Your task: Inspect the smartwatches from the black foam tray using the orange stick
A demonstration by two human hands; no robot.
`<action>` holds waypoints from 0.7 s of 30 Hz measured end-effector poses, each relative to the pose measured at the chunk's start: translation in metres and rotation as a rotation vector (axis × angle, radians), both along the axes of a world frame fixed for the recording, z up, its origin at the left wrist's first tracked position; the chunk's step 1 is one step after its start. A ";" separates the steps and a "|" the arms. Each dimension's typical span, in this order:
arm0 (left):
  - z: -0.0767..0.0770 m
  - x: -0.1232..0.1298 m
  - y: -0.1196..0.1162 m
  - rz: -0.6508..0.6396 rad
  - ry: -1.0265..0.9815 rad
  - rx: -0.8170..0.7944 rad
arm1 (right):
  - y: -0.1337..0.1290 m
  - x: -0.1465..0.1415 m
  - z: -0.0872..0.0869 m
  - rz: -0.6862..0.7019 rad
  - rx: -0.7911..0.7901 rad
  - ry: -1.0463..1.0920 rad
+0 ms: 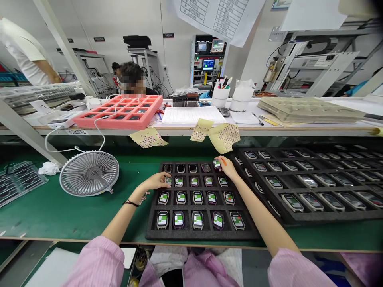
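Smartwatch units (198,198) sit screen-up in a black foam tray (152,235) on a green-topped counter (66,217), one per pocket, four rows by five columns; pockets likely there to keep the units apart and the displays visible. Larger foam tray (287,217) just right of it holds more watches, screens mostly grey and reflective. Upper shelf carries a salmon-pink tray (89,119) of dark units. Yellow perforated sheets (224,137) hang over the shelf edge. Wire-guard desk fan (89,173) stands left of the black tray, probably aimed at the work area. Most screens in the near rows show green and white blocks, some with a red patch; top-row units look darker. No brand or writing legible, text too small. Left hand (154,181) reaches into the second row, fingers (166,178) on the leftmost watch (168,181), grip unclear. Right hand (226,167) is at the top-right pocket, fingers (219,161) closed around a watch (217,163), with a small orange strip (223,161) showing beside them.
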State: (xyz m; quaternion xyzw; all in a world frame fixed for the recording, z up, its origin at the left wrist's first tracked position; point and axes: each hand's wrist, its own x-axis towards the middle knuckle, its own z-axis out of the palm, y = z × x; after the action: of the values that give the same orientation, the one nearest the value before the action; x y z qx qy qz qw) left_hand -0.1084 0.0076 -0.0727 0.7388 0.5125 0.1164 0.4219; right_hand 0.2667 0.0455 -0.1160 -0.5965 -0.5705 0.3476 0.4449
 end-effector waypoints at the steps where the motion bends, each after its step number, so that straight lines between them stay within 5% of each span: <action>1: 0.002 -0.002 0.001 0.003 -0.028 -0.026 | -0.002 -0.002 0.005 0.021 0.003 0.049; 6: 0.026 0.005 0.002 0.083 -0.237 -0.118 | -0.012 -0.016 0.036 0.212 -0.040 0.289; 13: 0.065 0.063 -0.004 0.144 -0.684 -0.192 | -0.020 -0.037 0.077 0.439 -0.106 0.572; 21: 0.075 0.092 -0.005 0.127 -0.645 -0.103 | -0.030 -0.046 0.085 0.373 -0.025 0.543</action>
State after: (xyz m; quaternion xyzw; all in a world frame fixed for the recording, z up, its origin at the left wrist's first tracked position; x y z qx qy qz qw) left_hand -0.0166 0.0021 0.0020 0.6082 0.4027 0.3444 0.5911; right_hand 0.2205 0.0155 -0.0310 -0.3728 -0.5261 0.5763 0.5021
